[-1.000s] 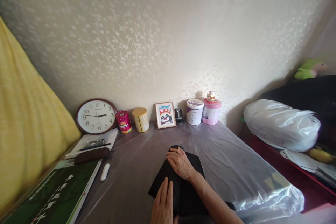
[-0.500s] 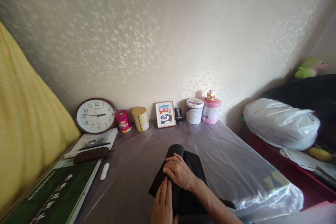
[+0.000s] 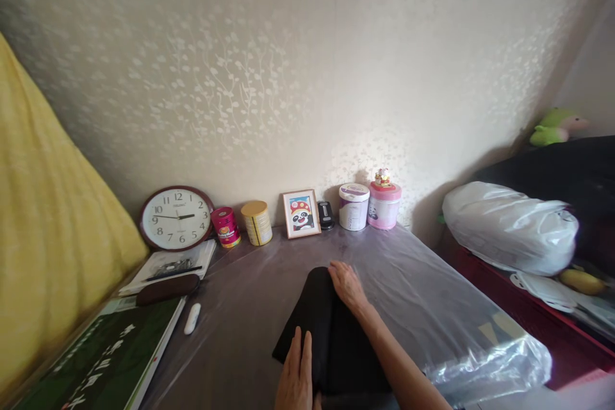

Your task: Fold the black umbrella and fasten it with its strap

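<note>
A folded piece of black cloth-like material [image 3: 321, 307] lies on the table near its front; its exact kind does not show. My left hand [image 3: 298, 368] rests along its near left part, fingers straight and close together, with the thumb side partly cut off by the lower edge. At the far right edge of the black piece is my right hand [image 3: 348, 285], laid over it with fingers stretched out and slightly blurred. My right forearm covers some of the material's right side.
A plastic-covered table [image 3: 240, 320] holds a wall clock [image 3: 177, 218], tins [image 3: 257, 223], a framed panda picture [image 3: 302, 213] and tubs [image 3: 354, 208] along the wall. Left are a green book [image 3: 100, 352], dark case [image 3: 167, 289] and white stick-like object [image 3: 192, 319]. A white bag [image 3: 509, 227] sits right.
My right hand has moved from the middle of the black piece outward to its far right edge. The right flap now lies smoother, while my left hand stays about where it was.
</note>
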A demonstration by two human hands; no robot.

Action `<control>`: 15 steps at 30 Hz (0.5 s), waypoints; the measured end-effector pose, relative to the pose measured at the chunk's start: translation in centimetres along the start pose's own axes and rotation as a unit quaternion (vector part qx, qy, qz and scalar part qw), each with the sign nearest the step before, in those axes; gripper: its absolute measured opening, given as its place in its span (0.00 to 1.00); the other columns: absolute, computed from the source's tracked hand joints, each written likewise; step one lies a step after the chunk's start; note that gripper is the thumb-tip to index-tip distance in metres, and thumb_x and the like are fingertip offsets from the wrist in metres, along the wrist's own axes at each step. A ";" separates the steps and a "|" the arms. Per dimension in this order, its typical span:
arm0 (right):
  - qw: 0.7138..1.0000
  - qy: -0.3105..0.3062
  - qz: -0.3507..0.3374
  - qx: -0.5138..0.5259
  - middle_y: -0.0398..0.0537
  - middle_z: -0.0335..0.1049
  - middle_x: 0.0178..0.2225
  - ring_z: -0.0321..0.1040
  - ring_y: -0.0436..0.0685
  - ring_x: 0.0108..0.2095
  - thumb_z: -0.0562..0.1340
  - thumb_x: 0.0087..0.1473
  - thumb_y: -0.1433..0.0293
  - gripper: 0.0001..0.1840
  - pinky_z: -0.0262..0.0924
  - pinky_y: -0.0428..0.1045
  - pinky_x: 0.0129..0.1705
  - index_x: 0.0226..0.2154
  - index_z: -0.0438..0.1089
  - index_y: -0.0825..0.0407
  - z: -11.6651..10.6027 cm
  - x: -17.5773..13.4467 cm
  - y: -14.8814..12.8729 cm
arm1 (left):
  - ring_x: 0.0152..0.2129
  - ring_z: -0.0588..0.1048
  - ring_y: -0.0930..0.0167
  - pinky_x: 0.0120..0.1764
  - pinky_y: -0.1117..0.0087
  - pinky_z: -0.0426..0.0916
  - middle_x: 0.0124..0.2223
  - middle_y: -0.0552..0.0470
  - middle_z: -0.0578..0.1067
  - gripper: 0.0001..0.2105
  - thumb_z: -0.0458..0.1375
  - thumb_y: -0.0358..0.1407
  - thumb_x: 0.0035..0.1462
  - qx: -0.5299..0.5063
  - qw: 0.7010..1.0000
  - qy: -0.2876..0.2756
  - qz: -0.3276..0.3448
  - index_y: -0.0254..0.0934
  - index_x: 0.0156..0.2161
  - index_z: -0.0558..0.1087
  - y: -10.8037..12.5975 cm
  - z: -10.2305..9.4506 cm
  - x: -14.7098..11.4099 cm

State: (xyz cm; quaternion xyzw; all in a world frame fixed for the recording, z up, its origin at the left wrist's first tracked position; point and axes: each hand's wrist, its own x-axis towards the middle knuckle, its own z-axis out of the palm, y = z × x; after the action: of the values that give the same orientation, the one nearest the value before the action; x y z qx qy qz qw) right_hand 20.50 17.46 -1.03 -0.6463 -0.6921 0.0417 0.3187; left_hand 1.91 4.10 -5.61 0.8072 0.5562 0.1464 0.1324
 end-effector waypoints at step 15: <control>0.970 -0.001 0.184 0.156 0.49 0.74 0.31 0.71 0.59 0.33 0.49 0.53 0.56 0.21 0.61 0.50 0.35 0.34 0.70 0.51 -4.7 -7.6 3.1 | 0.61 0.50 0.66 0.58 0.65 0.56 0.66 0.44 0.44 0.38 0.45 0.20 0.43 -0.097 0.994 0.039 0.012 0.31 0.62 0.43 0.2 -0.4 -0.6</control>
State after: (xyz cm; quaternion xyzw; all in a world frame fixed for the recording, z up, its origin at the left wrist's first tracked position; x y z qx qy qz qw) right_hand 25.23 9.27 -1.69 -0.7048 -0.5460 0.2078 0.4023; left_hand 1.73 3.45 -5.24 0.7910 0.5344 0.2322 0.1865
